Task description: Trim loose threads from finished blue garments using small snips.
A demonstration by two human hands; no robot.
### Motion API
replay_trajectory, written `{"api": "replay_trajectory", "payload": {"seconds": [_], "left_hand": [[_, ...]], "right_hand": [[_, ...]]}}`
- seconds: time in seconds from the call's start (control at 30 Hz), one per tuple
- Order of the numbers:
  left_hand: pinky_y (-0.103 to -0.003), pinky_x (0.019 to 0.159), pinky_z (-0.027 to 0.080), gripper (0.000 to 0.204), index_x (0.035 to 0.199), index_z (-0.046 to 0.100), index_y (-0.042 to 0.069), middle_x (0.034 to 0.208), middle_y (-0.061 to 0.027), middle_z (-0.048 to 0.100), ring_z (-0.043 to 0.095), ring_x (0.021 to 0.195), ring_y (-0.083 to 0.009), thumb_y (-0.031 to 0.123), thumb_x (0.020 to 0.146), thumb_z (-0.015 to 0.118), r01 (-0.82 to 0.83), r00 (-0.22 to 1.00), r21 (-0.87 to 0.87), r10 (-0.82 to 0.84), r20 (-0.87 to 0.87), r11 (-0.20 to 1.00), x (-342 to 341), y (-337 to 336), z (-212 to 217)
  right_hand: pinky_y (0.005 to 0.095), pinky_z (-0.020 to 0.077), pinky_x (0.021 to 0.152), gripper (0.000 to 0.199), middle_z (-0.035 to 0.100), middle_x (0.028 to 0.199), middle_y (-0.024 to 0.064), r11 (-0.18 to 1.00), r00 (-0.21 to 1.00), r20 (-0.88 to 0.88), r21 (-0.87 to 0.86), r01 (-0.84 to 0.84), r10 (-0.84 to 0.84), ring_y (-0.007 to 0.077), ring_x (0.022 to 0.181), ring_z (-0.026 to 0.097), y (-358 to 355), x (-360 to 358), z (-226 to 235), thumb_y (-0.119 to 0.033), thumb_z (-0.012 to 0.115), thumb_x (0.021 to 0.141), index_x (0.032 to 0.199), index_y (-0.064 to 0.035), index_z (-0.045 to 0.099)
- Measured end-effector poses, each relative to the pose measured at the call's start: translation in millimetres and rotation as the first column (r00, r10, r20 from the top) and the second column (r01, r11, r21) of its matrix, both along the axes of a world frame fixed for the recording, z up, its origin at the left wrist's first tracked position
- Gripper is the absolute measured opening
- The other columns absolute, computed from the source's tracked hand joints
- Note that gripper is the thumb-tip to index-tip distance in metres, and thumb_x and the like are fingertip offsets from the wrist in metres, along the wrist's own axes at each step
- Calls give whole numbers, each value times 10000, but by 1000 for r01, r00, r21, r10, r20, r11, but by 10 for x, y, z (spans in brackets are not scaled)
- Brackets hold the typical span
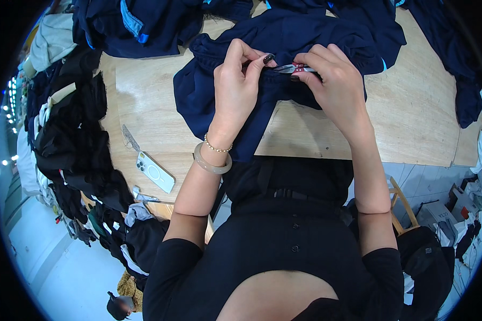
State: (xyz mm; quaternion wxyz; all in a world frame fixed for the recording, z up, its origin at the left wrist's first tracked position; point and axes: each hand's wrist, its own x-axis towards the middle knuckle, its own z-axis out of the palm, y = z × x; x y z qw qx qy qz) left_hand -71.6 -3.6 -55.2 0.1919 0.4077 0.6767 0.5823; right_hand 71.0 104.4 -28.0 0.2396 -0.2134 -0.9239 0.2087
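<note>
A dark navy garment [219,101] lies bunched on the wooden table [412,117] in front of me. My left hand [238,85] pinches the garment's edge between thumb and fingers, with a pale bangle and a bead bracelet on its wrist. My right hand [334,80] grips the same edge just to the right. Between the two hands sits a small white and red label [295,68] sewn to the fabric, which both hands hold taut.
More navy garments with light blue trim [139,27] are heaped at the table's far side. A pile of black clothes [75,139] lies at the left. A white phone [155,171] and small snips [129,138] rest near the left edge. A wooden chair [404,206] stands at the lower right.
</note>
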Motion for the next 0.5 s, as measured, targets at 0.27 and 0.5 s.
{"api": "replay_trajectory", "payload": {"seconds": [0.27, 0.5], "left_hand": [[-233, 677, 539, 84, 853, 476, -14, 851, -144, 662, 663, 773, -150, -31, 913, 532, -102, 993, -7, 103, 64, 995, -179, -477, 415], [-254, 632, 479, 133, 801, 637, -58, 741, -82, 658, 605, 662, -123, 64, 852, 648, 385, 922, -675, -293, 253, 629, -544, -1494, 719]], "right_hand": [[259, 483, 703, 198, 621, 867, 64, 931, 973, -164, -352, 94, -160, 156, 793, 597, 234, 268, 113, -91, 688, 794, 979, -33, 649], [206, 390, 704, 243, 594, 859, 20, 654, 681, -297, -671, 351, -670, 62, 764, 500, 758, 1336, -157, -164, 462, 985, 1119, -15, 598]]}}
